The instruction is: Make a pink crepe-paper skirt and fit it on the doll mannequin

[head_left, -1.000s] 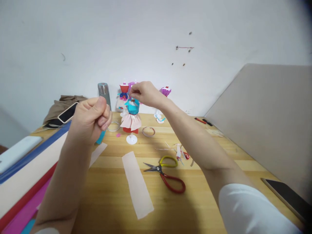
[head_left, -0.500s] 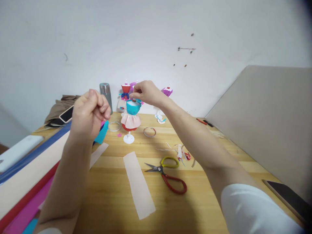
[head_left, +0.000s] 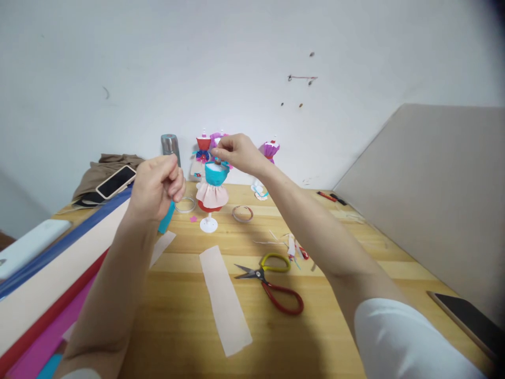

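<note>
A miniature dress form stands upright on a white round base, dressed in a turquoise top, a pale pink gathered skirt and red below. At its neck, the thumb and fingertips of my right hand are pinched together; they hide the form's tip and whatever is between them. My left hand is closed, raised left of the form and apart from it. Its curled fingers hide any small thing inside. In front lie a pale pink strip and open scissors with yellow and red handles.
Other dressed forms and a flask stand by the wall. Rings, a pink star and scraps lie about. Coloured sheets and a phone are left; a dark-screened device is right.
My left hand has moved right, closer to the dress form, uncovering the phone behind it. My right hand has shifted only slightly at the form's neck.
</note>
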Motion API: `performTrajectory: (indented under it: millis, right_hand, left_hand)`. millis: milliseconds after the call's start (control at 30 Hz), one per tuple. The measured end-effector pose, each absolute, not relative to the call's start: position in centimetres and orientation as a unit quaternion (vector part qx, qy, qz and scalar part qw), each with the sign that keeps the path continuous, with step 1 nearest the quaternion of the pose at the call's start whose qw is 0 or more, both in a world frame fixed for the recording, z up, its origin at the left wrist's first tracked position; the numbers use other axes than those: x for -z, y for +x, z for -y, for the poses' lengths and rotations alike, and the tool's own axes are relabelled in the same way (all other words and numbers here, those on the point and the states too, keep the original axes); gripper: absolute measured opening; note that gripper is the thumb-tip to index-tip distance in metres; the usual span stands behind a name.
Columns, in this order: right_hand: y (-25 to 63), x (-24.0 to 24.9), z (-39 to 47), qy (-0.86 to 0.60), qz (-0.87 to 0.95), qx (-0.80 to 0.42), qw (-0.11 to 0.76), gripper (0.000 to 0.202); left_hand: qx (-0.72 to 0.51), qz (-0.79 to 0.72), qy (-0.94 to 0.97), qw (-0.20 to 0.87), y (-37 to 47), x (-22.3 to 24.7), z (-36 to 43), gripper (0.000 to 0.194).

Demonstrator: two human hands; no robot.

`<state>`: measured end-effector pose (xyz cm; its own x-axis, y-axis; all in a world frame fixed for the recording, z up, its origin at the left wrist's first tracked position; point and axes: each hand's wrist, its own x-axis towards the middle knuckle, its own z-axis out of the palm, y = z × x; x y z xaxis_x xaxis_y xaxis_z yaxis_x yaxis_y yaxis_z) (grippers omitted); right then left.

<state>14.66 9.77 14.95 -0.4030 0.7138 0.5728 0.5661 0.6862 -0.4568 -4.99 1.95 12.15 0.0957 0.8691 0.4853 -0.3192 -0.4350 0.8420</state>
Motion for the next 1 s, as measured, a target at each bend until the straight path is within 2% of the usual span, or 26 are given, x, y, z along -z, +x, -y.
performTrajectory:
  millis: [133,233,333,433,533,633,867,1000]
  right_hand:
    - [14.5,-14.7,-9.8,-0.38,0.832,-0.103,0.391,0.033]
    - [14.6,-14.7,-9.8,-0.37,0.836,-0.096,0.394,0.021]
    - [15.6,-14.5,-9.7,-0.367,0.828,-0.068,0.419,0.012]
    - [17.6,-13.8,-8.9,-0.365,0.801,-0.062,0.471,0.017]
    - [20.3,-12.1,-7.0,-0.368,0.766,-0.101,0.517,0.016]
    - [22.7,-10.0,-4.5,-0.398,0.728,-0.149,0.539,0.011]
    - [25.2,-6.4,-1.7,-0.493,0.647,-0.275,0.512,0.013]
    - [26.6,-6.4,-1.3,-0.54,0.669,-0.204,0.469,0.019]
  left_hand:
    - [-0.585,-0.255,0.604,0.477,-4.0,-11.4,-1.6,0.046]
    - [-0.551,-0.264,0.64,0.466,-3.1,-10.8,-1.8,0.06]
    - [-0.558,-0.253,0.649,0.45,-2.3,-10.3,-2.0,0.065]
    - [-0.572,-0.243,0.651,0.436,-1.7,-9.9,-1.9,0.058]
    - [-0.524,-0.239,0.674,0.462,-1.5,-9.7,-1.7,0.041]
    - [-0.476,-0.232,0.694,0.489,-1.4,-9.4,-1.6,0.037]
    - [-0.448,-0.246,0.72,0.469,-0.5,-8.3,-1.3,0.055]
    - [-0.367,-0.282,0.768,0.443,0.5,-7.0,-1.1,0.061]
